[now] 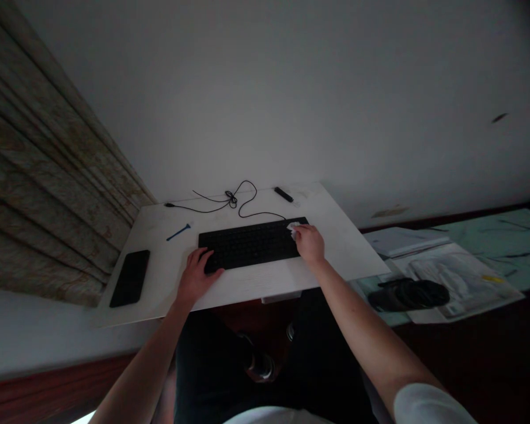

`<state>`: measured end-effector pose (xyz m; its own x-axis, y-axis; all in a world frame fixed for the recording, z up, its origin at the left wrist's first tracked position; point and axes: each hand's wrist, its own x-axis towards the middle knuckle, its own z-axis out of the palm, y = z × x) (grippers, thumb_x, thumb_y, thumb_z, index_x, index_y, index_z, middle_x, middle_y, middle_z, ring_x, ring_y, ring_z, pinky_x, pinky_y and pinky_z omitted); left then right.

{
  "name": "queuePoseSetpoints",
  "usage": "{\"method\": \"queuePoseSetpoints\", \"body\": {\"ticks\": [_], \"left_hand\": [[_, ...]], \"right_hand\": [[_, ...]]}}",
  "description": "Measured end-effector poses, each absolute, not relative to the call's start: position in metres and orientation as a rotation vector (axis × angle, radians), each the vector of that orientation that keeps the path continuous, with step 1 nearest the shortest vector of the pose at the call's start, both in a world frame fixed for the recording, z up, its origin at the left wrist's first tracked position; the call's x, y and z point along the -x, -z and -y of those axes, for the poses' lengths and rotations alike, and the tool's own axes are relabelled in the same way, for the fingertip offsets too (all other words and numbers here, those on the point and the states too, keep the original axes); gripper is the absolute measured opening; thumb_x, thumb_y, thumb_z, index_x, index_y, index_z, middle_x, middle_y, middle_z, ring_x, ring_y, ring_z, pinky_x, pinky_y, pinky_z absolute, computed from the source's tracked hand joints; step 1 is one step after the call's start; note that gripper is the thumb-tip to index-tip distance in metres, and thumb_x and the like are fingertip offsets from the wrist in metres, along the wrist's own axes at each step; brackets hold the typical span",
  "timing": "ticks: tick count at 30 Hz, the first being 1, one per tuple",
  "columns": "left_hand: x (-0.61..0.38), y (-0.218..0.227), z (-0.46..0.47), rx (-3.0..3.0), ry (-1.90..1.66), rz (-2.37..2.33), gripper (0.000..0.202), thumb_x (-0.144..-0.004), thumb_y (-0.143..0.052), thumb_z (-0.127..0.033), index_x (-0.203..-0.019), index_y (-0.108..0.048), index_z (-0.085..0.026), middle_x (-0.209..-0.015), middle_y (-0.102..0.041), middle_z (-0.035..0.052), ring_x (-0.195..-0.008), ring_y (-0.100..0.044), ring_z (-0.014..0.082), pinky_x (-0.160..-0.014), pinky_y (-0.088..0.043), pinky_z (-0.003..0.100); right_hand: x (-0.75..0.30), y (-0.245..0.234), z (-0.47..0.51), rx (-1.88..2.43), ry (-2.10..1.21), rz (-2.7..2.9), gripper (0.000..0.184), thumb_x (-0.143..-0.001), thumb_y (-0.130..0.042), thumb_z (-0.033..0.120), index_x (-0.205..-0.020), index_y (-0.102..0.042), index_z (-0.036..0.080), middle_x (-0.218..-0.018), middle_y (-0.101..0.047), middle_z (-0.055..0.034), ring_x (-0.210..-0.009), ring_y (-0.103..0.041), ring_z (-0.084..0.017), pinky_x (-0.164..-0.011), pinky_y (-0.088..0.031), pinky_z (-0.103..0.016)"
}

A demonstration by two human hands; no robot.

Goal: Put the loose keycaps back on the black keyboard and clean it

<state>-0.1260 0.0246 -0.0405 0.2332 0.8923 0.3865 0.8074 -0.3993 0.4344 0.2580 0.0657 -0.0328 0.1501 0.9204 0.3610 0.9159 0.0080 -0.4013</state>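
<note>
A black keyboard (251, 244) lies on a white table (265, 282), its cable (260, 214) running back from the far edge into a tied bundle. My left hand (198, 275) rests at the keyboard's left end, fingers spread over the corner and thumb along the front edge. Over the keyboard's right end, my right hand (309, 242) pinches a small crumpled white tissue (292, 228) against the keys. The fingers hide part of the tissue and the keys beneath.
On the table's left lie a dark flat rectangular object (130, 278) and a small blue brush-like tool (178, 232). A short black stick-shaped object (283, 194) is near the wall. Rightward, a marble-patterned surface (512, 235) holds papers (463, 277) and a black bundle (408, 294). Curtains (48, 147) hang left.
</note>
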Motion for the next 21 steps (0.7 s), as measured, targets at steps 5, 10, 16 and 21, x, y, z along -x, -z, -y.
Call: {"method": "queuePoseSetpoints", "body": {"ticks": [5,10,16,21], "left_hand": [[0.125,0.04,-0.024,-2.352,-0.898,-1.641,0.051,-0.084,-0.071,-0.044,-0.13,-0.059,-0.027,-0.138,-0.055,0.0099,-0.133,-0.048,0.0317,-0.113,-0.046,0.054],[0.126,0.04,-0.025,-2.357,-0.891,-1.648,0.05,-0.084,-0.072,-0.044,-0.129,-0.059,-0.026,-0.136,-0.055,0.0106,-0.133,-0.049,0.0324,-0.112,-0.046,0.054],[0.127,0.04,-0.025,-2.35,-0.882,-1.645,0.049,-0.084,-0.071,-0.044,-0.129,-0.06,-0.026,-0.135,-0.056,0.0105,-0.132,-0.05,0.0322,-0.111,-0.047,0.054],[0.127,0.038,-0.024,-2.334,-0.877,-1.647,0.049,-0.085,-0.069,-0.047,-0.128,-0.06,-0.025,-0.135,-0.055,0.0106,-0.133,-0.049,0.0311,-0.113,-0.045,0.052]], "right_hand": [[-0.213,0.04,-0.061,1.737,0.033,1.705,0.036,-0.089,-0.049,0.01,-0.109,-0.076,0.021,-0.107,-0.074,-0.0101,-0.106,-0.065,-0.026,-0.099,-0.051,-0.043],[-0.118,0.035,-0.056,1.467,-0.274,1.965,0.024,-0.097,-0.051,0.019,-0.102,-0.075,0.021,-0.108,-0.073,-0.0099,-0.106,-0.065,-0.025,-0.095,-0.052,-0.038],[-0.105,0.029,-0.058,1.341,-0.402,2.147,0.037,-0.091,-0.05,0.004,-0.11,-0.074,0.025,-0.113,-0.073,-0.0044,-0.108,-0.067,-0.021,-0.095,-0.052,-0.033],[-0.185,0.032,-0.06,1.484,-0.225,2.107,0.04,-0.089,-0.049,0.003,-0.107,-0.076,0.026,-0.115,-0.073,-0.0029,-0.109,-0.067,-0.021,-0.096,-0.053,-0.036]]}}
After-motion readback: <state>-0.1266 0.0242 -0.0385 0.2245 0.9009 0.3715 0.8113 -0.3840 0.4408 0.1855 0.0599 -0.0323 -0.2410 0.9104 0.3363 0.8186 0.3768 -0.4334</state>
